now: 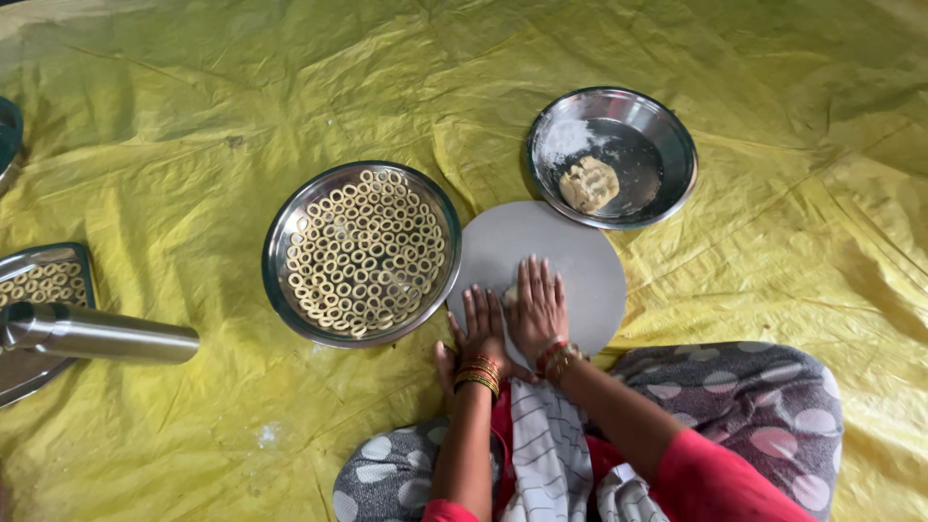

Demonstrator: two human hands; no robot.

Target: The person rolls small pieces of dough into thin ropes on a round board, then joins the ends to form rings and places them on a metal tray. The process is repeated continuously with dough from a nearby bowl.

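My left hand [480,329] and my right hand [537,307] lie flat, fingers together, on the near part of a round grey board [561,246]. Between and under them a small piece of pale dough [509,294] peeks out, pressed against the board. To the left of the board stands a steel plate [280,242] filled with several small dough rings [365,253]. Behind the board a steel bowl [667,126] holds a lump of dough [589,184] and some white flour [561,140].
Everything sits on a crumpled yellow plastic sheet [193,126]. At the left lie a steel tray [87,256] with more dough rings and a shiny steel cylinder [97,334]. Another dish's edge [8,135] shows at far left. My dotted grey garment [754,406] covers my knees.
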